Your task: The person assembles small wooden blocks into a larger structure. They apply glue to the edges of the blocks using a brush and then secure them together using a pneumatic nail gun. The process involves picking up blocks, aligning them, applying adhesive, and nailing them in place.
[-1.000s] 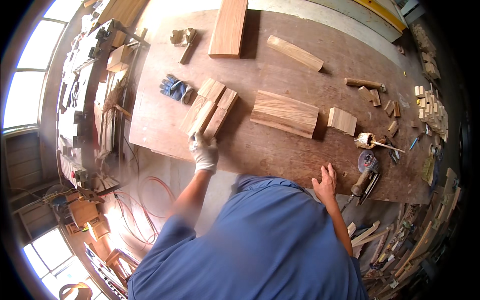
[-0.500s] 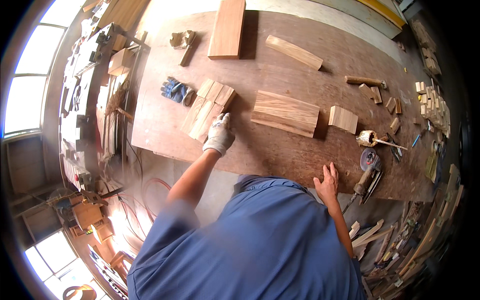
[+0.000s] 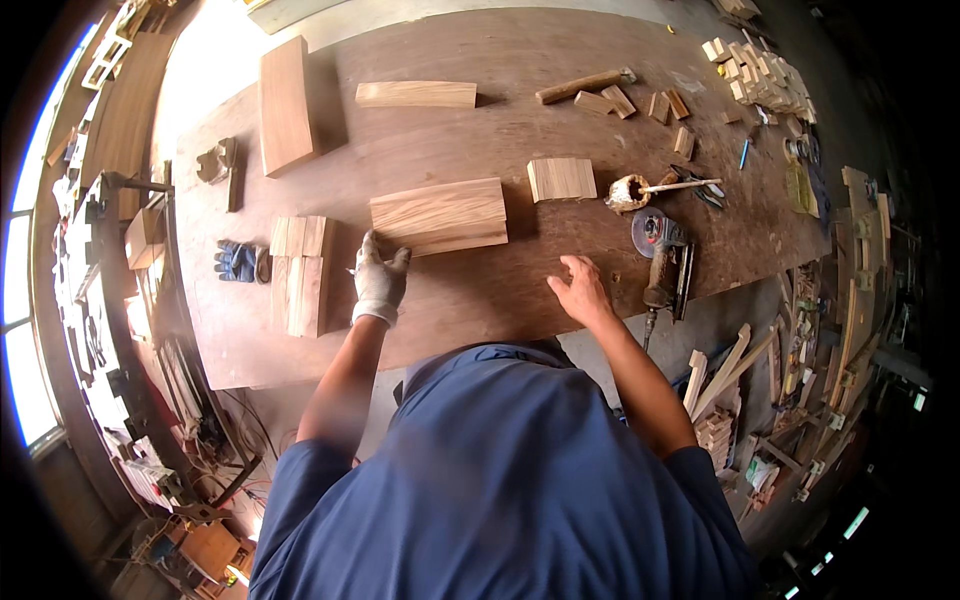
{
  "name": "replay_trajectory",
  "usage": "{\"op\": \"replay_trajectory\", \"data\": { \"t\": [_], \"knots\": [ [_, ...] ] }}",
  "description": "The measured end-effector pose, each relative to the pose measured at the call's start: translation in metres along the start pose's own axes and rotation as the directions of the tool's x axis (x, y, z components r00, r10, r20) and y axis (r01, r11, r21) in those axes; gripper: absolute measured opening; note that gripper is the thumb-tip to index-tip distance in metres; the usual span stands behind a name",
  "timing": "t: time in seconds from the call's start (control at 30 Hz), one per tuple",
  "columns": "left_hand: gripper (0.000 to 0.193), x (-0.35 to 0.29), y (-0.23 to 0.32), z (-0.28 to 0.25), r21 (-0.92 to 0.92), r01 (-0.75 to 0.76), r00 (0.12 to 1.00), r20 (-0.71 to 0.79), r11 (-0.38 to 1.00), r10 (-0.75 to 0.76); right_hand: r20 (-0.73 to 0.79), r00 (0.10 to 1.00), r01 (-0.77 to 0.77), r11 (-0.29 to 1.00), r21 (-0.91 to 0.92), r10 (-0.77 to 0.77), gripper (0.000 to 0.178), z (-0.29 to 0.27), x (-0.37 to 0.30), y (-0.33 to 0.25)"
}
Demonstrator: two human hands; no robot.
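A cluttered woodworking shop surrounds a long brown workbench [image 3: 480, 300] whose top fills the middle of the view, with windows bright on the far left and offcuts heaped on the floor at the right. The landmark here is the wide pale board [image 3: 440, 215] lying flat near the centre of the bench. The left hand [image 3: 379, 281], in a white work glove, sits at that board's near left corner, fingers spread and loose, fingertips at or just short of its edge; whether they actually touch it cannot be told, and nothing is clasped in the hand. The right hand [image 3: 579, 292], bare, rests palm down on the bench top, to the right of the board and nearer the person, fingers splayed and holding nothing. Left of the board lies a cluster of narrow wood strips [image 3: 300, 272], and beyond those a pair of blue gloves [image 3: 238, 261]. Just right of the board is a small square block [image 3: 561, 179]; further right, a round pot with a brush handle [image 3: 630, 192] and an angle grinder [image 3: 662, 262] by the bench edge. Behind the board lie a long plank [image 3: 416, 94] and, to its left, a thick slab [image 3: 285, 105]
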State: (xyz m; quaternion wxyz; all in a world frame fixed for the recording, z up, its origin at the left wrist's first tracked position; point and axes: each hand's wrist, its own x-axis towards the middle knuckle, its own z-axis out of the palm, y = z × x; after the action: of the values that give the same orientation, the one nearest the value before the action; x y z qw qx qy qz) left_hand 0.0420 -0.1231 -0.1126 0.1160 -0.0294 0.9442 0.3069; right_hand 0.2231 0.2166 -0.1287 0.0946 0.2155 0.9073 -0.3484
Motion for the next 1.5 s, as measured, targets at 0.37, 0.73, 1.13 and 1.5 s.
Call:
{"op": "replay_trajectory", "data": {
  "t": [0.37,0.73,1.13,1.5],
  "knots": [
    [0.076,0.011,-0.025,0.018,-0.29,0.076,0.997,0.007,0.954,-0.077,0.171,0.985,-0.033,0.946,0.322,-0.024,0.069,0.047,0.061,-0.052],
    [0.077,0.017,0.033,-0.02,-0.081,-0.234,0.957,-0.195,0.969,0.215,0.124,0.989,0.009,0.861,0.508,-0.083,0.044,0.004,0.038,-0.084],
    [0.068,0.047,0.036,-0.016,0.099,-0.341,0.917,-0.182,0.935,0.354,-0.18,0.971,-0.133,0.984,0.121,0.154,0.056,-0.038,0.079,-0.067],
    [0.059,-0.036,0.07,-0.006,-0.154,-0.515,0.854,-0.173,0.843,0.49,-0.371,0.929,-0.084,0.974,-0.211,-0.001,0.079,-0.026,0.118,-0.004]
  ]
}}
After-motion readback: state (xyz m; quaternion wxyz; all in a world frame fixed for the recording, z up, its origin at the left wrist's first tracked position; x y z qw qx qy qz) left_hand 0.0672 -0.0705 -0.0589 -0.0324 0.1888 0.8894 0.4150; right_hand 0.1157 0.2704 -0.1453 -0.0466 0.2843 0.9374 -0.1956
